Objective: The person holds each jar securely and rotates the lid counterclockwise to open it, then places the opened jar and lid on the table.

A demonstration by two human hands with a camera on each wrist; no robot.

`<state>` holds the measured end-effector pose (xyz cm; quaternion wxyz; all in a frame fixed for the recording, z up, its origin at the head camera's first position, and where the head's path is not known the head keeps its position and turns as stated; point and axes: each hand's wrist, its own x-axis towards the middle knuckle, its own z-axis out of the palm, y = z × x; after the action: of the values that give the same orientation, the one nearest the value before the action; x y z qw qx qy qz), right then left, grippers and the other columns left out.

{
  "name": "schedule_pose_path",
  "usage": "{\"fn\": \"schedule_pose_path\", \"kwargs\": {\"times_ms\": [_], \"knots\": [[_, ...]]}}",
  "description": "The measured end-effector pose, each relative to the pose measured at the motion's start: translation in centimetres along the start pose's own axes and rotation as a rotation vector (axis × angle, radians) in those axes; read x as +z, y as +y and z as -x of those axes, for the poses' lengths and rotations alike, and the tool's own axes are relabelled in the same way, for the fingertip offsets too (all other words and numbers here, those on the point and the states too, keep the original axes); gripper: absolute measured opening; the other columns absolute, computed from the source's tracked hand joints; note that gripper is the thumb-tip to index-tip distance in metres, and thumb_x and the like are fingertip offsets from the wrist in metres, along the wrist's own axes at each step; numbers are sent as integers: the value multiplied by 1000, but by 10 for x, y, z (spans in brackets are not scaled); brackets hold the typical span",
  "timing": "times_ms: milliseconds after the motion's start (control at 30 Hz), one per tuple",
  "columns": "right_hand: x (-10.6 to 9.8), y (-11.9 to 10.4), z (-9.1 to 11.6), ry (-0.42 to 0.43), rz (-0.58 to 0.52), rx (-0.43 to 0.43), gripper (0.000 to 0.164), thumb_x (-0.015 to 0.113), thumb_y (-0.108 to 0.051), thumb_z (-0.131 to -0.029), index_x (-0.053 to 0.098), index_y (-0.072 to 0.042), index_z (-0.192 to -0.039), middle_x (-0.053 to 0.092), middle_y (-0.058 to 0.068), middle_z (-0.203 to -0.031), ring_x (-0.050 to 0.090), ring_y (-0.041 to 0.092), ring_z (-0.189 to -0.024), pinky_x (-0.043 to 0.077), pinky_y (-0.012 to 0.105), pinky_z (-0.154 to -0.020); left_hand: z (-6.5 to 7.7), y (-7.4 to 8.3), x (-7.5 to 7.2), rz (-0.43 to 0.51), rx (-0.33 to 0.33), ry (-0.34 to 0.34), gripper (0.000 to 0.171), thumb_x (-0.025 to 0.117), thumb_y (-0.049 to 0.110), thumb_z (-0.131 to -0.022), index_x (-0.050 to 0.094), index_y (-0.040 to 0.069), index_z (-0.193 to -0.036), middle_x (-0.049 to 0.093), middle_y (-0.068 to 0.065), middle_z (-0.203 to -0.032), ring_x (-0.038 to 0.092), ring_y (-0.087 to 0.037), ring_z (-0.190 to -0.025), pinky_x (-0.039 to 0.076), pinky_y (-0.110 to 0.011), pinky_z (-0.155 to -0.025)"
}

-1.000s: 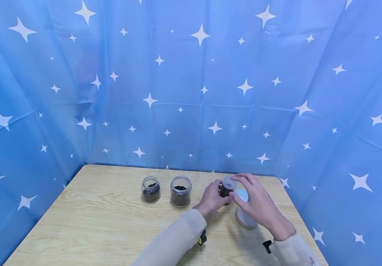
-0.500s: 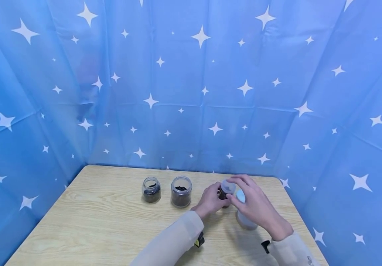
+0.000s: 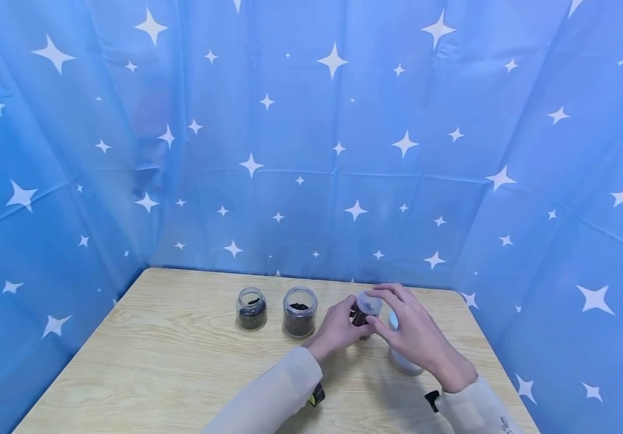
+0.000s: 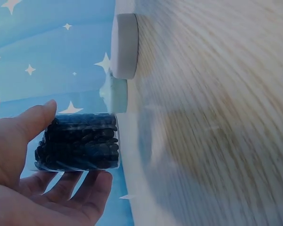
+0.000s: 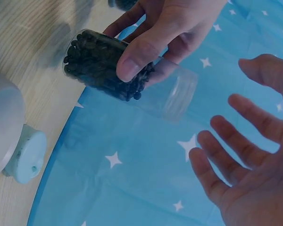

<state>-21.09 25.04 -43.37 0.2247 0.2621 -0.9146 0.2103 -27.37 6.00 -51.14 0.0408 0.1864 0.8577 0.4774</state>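
1. First, we leave the small glass jar [image 3: 252, 310] upright on the surface [image 3: 154, 361], keeping our left sleeve [image 3: 270, 392] clear of it.
2. Just beside it stands the large glass jar [image 3: 299, 316]; both look lidless, so a bump could spill them.
3. Our left hand [image 3: 338, 328] grips the clear jar [image 4: 82, 141], thumb on one side, fingers on the other. We should hold it steady and near upright. It seems raised off the surface, though we cannot be sure.
4. At that jar's far end, above the dark bits [image 5: 92, 61], is a pale band [image 5: 181, 96]; whether lid or rim, we cannot tell, so we should check before tipping it.
5. Next come the pale blue piece [image 5: 30, 157] and the white round thing [image 5: 4, 122], close under our other wrist; we had best keep that wrist high.
6. Furthest right, our right hand [image 3: 420, 331] is empty, fingers spread, apart from the clear jar's top. We should close in evenly, thumb opposite fingers.
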Motion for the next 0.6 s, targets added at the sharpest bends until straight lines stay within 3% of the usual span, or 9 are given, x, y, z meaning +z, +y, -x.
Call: {"fn": "schedule_pose_path", "kwargs": {"times_ms": [433,600], "knots": [[-1,-11,-4,36,-11,-38,49,93,-15,-101,76,-14,-147,73,8,-149,73,36,-137,65,61,-106,27,4,-24,13,64,16,48,91,45,-103,69,20,-137,78,1,-132,73,-13,-113,63,-34,-90],[1,-18,-8,29,-30,-45,52,93,-17,-101,75,-15,-149,72,8,-151,73,36,-140,65,62,-108,40,5,-37,7,92,12,44,94,42,-101,70,20,-131,78,2,-129,76,-15,-117,64,-33,-94]]}}
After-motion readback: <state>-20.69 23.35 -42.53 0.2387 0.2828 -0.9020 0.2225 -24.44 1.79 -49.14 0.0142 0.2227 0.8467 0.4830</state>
